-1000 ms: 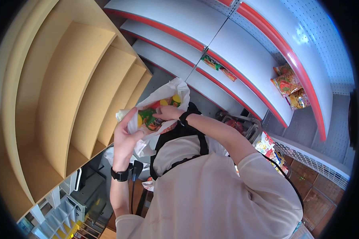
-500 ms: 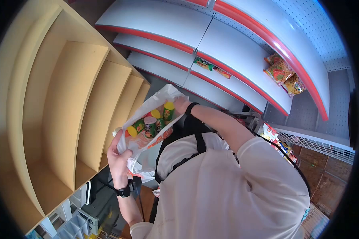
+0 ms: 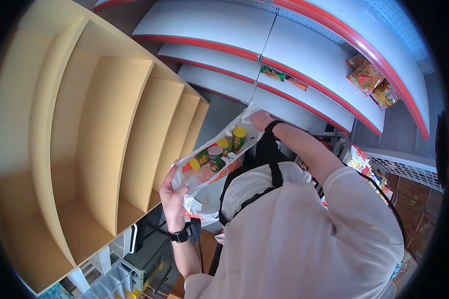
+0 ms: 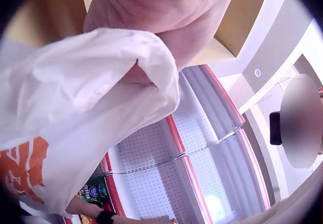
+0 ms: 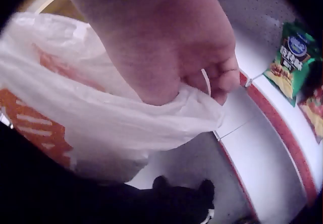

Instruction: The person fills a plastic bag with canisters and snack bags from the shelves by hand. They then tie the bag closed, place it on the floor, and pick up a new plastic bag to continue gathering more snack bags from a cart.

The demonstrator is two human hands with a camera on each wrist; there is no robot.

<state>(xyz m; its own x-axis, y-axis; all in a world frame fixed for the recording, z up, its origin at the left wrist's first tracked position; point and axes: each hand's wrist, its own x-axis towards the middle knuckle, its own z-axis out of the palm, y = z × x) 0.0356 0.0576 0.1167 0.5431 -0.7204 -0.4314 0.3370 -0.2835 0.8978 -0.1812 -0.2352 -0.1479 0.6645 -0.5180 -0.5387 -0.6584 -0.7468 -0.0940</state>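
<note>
A white plastic bag [image 5: 116, 128] with orange print is stretched between both hands, its mouth pulled wide. My left hand [image 3: 173, 199] grips one end of the rim; the plastic folds over its fingers in the left wrist view. At the far end my right hand [image 5: 176, 47] holds the rim with curled fingers. Inside lie several cans with green labels and yellow lids, among them an upright yellow-lidded can [image 3: 239, 138] and a can with a pale pink top [image 3: 215, 158]. The bag's lower part is hidden behind its own near side.
A wooden shelf unit [image 3: 134, 124] stands on the left. White store shelves [image 3: 199, 30] with red edges run along the back, holding a green snack bag [image 5: 292, 62] and noodle packets [image 3: 366, 77]. A white wire basket [image 3: 406, 169] is at right. Another person [image 4: 302, 120] appears in the left wrist view.
My right hand has come out of the bag's inside, away from the cans, and taken the rim at the far end. The bag's mouth is now stretched wider, showing the cans.
</note>
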